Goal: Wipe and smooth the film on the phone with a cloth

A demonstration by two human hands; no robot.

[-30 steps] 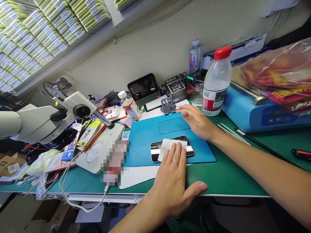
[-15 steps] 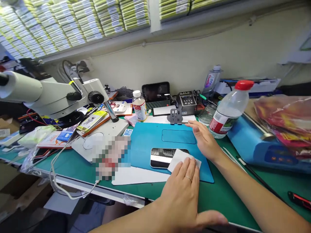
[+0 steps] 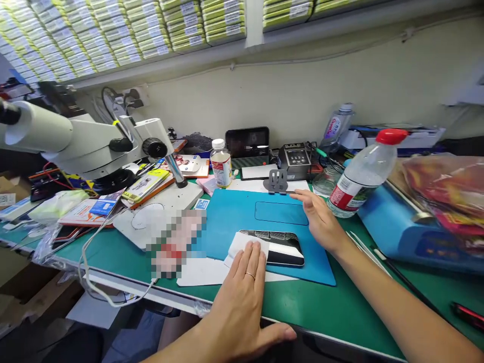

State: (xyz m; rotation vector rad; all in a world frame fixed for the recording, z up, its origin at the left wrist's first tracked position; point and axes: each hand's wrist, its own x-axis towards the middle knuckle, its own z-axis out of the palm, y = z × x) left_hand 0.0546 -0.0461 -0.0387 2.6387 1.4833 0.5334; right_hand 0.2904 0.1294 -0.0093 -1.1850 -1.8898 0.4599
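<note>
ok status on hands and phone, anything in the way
Left fingers flat on white wipe. Right hand near right edge of blue mat. Phone flat on mat, wipe covering left end.

The phone looks glassy and glossy, the wipe papery and matt, the blue mat smooth (rubbery-looking).

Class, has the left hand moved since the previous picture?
Yes: against the blue mat, the left hand moved left, toward the left end of the phone.
</note>
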